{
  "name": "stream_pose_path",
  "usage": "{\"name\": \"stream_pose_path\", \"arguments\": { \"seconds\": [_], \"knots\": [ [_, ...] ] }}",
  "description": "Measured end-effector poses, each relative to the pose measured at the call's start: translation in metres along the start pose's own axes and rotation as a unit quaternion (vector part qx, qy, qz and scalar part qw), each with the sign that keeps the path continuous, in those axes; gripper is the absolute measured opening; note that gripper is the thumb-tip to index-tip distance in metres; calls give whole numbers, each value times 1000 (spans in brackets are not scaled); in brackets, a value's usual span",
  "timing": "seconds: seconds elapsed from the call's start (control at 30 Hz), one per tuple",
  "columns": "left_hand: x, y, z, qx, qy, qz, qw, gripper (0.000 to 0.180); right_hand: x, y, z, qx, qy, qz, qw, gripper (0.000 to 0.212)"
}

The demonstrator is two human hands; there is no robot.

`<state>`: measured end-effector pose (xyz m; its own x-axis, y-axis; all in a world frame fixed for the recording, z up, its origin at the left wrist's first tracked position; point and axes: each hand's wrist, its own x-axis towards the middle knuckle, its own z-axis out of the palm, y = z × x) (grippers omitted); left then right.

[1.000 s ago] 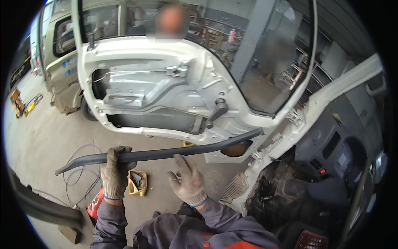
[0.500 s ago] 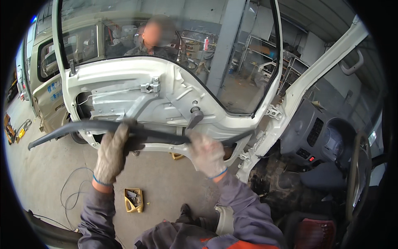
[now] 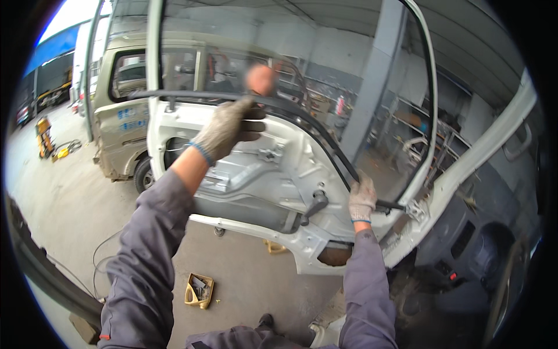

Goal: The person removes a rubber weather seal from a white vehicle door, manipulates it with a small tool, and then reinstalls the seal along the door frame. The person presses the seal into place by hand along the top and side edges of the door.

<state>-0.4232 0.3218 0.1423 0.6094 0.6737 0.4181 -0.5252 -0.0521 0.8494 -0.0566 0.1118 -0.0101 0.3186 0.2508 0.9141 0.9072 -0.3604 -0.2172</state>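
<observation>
A long, curved black rubber trim strip (image 3: 318, 127) lies along the lower edge of the window glass of a cream vehicle door (image 3: 244, 224). My left hand (image 3: 224, 129), in a grey work glove, holds the strip's middle by its upper fingers; the lower fingers are spread below it. Farther right, my gloved right hand (image 3: 362, 199) is closed around the strip where it bends down toward the hinge side. The strip's left end juts past the door's edge. Below the glass, the door's inner metal is bare, with a dark window crank (image 3: 315, 206) on it.
A person (image 3: 260, 80) is beyond the glass, near a tan van (image 3: 125, 131). A cut-open yellow jug (image 3: 199, 289) with small parts stands on the floor. Cables lie at left. The dashboard (image 3: 459, 238) and steering wheel (image 3: 504, 291) are at right.
Both hands have lifted the strip from low across the door up to the window's lower edge. My right hand has moved toward the hinge side. The view has shifted left.
</observation>
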Motion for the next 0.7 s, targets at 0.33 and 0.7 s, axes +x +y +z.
{"name": "stream_pose_path", "arguments": {
  "seconds": [0.33, 0.7],
  "knots": [
    [74, -28, -24, 20, -9, -33, 999, 29, 4, 6, 42, -18, -65, 44, 997, 40],
    [68, -33, 0, 28, -24, -56, 998, 30, 1, 27, 13, -88, -76, 66, 991, 40]
  ]
}}
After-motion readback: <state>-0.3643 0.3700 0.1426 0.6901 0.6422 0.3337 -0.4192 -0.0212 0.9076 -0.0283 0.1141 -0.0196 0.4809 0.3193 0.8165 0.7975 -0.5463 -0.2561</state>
